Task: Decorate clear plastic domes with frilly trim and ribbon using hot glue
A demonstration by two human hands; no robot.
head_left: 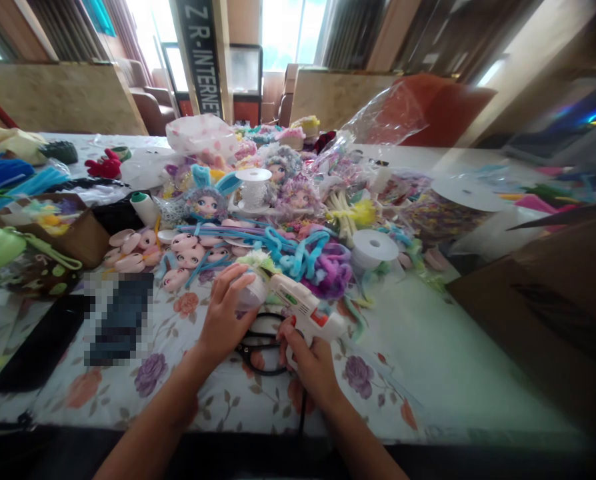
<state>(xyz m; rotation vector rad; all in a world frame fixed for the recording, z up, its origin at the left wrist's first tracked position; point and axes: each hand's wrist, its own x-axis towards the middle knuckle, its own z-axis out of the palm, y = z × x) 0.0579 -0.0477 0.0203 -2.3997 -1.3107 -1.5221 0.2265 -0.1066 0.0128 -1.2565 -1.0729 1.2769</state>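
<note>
My right hand (312,363) is wrapped round the handle of a white hot glue gun (298,299). The gun's nozzle end points up and left. My left hand (229,303) is closed round a pale, rounded piece (253,291), whose exact kind I cannot make out. Fluffy pale green and white trim (256,262) shows at the top of that piece, close by the gun's nozzle; whether they touch I cannot tell. Black-handled scissors (258,369) lie on the flowered tablecloth (218,393) between my hands, partly covered by them.
Doll-face pieces (185,257), blue fuzzy stems (303,250) and a purple fuzzy bundle (332,270) lie just beyond. White spools (375,247) stand among bagged trims. A dark phone (43,343) lies left, a cardboard box (543,293) stands right.
</note>
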